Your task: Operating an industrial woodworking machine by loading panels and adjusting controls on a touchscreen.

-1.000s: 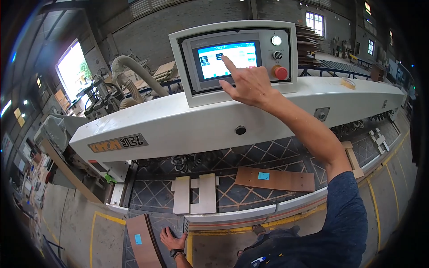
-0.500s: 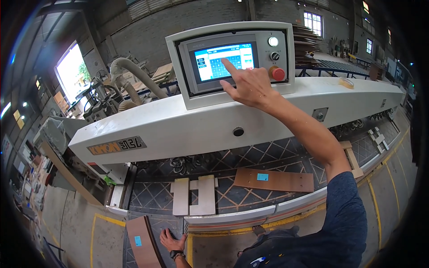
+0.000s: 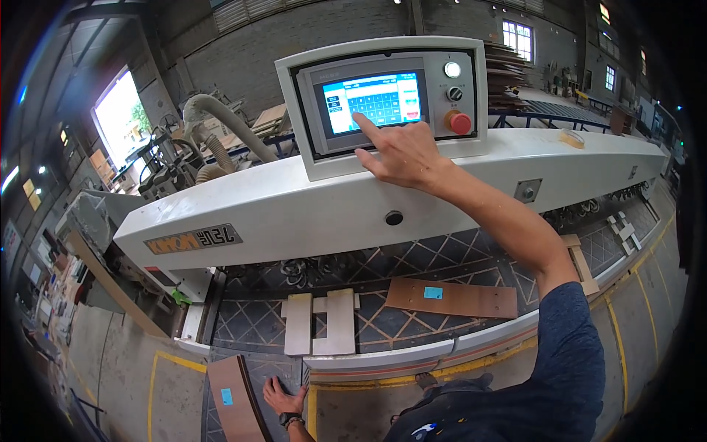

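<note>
My right hand (image 3: 403, 153) is raised to the control panel, its index finger stretched out to the lower left of the lit keypad on the touchscreen (image 3: 372, 103). The thumb stands apart below it, and nothing is held. A red emergency stop button (image 3: 460, 123) sits right of this hand. Down at the lower left, my left hand (image 3: 283, 398) lies with fingers spread on a dark surface. Just left of it are brown wooden boards (image 3: 232, 401), the top one bearing a blue label. Another brown board (image 3: 456, 298) with a blue label lies on the machine bed.
A long white machine beam (image 3: 309, 214) spans the view above the dark machine bed (image 3: 250, 324). Pale wooden blocks (image 3: 341, 320) rest near the bed's front edge. A roll of tape (image 3: 571, 138) lies on the beam. Grey hoses (image 3: 217, 110) rise behind at left.
My right index finger has moved down and left across the screen, from the keypad's upper part to its lower left. My left hand stays in place.
</note>
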A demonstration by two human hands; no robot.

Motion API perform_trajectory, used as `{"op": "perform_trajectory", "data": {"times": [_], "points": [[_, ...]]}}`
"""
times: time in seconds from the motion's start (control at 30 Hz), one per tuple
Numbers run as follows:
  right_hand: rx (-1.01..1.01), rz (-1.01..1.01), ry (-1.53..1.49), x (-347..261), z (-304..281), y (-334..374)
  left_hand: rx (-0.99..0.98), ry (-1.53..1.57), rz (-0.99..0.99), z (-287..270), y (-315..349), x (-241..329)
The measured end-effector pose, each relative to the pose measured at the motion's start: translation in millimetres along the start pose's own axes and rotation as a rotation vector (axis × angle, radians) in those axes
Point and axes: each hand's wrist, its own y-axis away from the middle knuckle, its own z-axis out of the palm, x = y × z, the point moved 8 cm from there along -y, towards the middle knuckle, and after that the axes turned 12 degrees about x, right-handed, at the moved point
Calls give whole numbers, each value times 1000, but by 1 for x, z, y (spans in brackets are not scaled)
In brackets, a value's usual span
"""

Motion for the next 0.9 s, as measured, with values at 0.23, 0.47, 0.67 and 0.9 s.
{"op": "perform_trajectory", "data": {"times": [0.23,0.47,0.67,0.9], "points": [[-26,-63,6,-10,11,14,-7,-12,-14,-1,1,-2],[-48,-34,14,-4,13,12,6,-21,2,0,0,-2],[-54,-4,23,-3,13,7,2,-20,1,-1,0,-1],[-46,3,7,-5,9,14,-8,-26,-3,-3,-1,0]]}}
